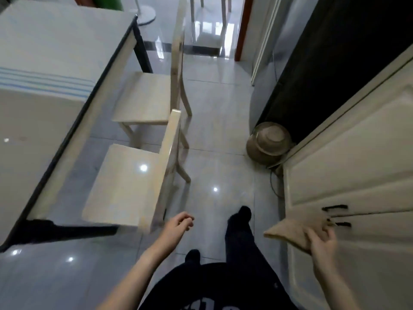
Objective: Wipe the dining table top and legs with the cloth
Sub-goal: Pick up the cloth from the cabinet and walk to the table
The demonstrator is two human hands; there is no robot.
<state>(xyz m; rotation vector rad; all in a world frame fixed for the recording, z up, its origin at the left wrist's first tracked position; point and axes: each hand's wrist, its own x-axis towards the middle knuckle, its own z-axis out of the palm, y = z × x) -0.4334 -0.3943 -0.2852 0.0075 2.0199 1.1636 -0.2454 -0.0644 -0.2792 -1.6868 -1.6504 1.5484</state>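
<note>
Grasping one end of the tan cloth (288,232), my right grip (321,240) has its fingers curled over the fabric. The cloth's free end points left, in the air in front of a cream cabinet door (348,166). My left grip (178,222) is released, fingers loosely curled on nothing, just beside the back of the nearer chair (125,186). The counter (51,39) stands at my left, well apart from the cloth, with a grey top, a dark rim and a black leg (140,48) at its far corner. A blue-striped runner (44,80) lies across it. 2 pale wooden chairs sit beside it, the farther chair (145,97) beyond the nearer. A tan hat (268,142) rests on the glossy tile floor (219,108).
</note>
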